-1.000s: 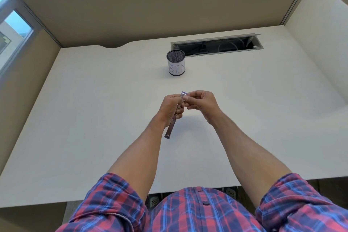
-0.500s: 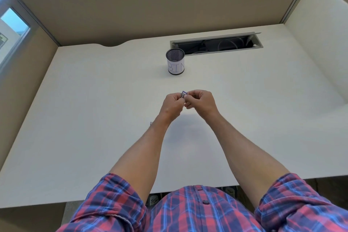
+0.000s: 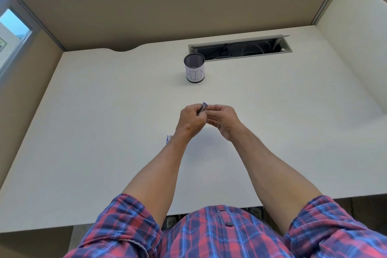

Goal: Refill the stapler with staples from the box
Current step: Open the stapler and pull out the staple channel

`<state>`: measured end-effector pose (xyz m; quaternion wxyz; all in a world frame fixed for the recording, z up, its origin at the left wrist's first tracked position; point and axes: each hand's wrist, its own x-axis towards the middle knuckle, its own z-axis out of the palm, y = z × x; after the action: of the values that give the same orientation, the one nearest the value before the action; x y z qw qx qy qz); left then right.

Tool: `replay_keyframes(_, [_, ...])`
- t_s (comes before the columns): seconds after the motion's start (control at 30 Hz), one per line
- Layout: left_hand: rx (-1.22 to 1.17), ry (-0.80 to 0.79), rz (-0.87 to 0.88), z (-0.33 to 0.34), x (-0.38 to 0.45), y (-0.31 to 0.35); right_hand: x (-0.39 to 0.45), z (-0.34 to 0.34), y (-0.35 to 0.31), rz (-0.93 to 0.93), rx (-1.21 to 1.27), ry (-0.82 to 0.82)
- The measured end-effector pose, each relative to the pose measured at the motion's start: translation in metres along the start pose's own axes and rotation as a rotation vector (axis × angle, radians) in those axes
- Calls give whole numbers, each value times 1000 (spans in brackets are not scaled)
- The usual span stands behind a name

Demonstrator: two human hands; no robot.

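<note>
Both hands meet above the middle of the desk (image 3: 100, 123). My left hand (image 3: 188, 121) grips a small metal stapler (image 3: 202, 108) with a purple end, and only its upper tip shows between the fingers. My right hand (image 3: 223, 118) pinches that tip from the right with curled fingers. A small blue and white staple box (image 3: 168, 139) lies on the desk beside my left wrist, mostly hidden by the forearm.
A black mesh cup (image 3: 194, 68) with a paper label reading BIN stands behind the hands. An open cable slot (image 3: 240, 48) lies at the back of the desk. Partition walls close in the back and both sides.
A second ago a long thin part of the stapler hung down below my left hand. It has folded up into the hands, and only the tip shows. The hands stayed in place.
</note>
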<state>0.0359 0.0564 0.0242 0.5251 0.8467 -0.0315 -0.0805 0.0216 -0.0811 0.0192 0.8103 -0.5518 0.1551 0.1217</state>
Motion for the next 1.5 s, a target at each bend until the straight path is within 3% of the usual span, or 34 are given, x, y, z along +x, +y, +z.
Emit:
replay_keyframes(0.17, [-223, -41, -124, -2, -1, 3, -2, -5, 0, -19, -48, 3])
replay_keyframes(0.37, [-512, -81, -264, 0, -3, 7, -9, 2, 6, -303, -296, 151])
replay_keyframes(0.63, [-571, -44, -315, 0, -5, 5, -15, 2, 14, -794, -1023, 79])
replay_keyframes(0.8, [-550, -43, -329, 2, -5, 6, -15, 1, 13, -824, -1134, 78])
replay_keyframes(1.5, [-579, -62, -343, 5, -4, 11, -18, -5, 17, -630, -906, 5])
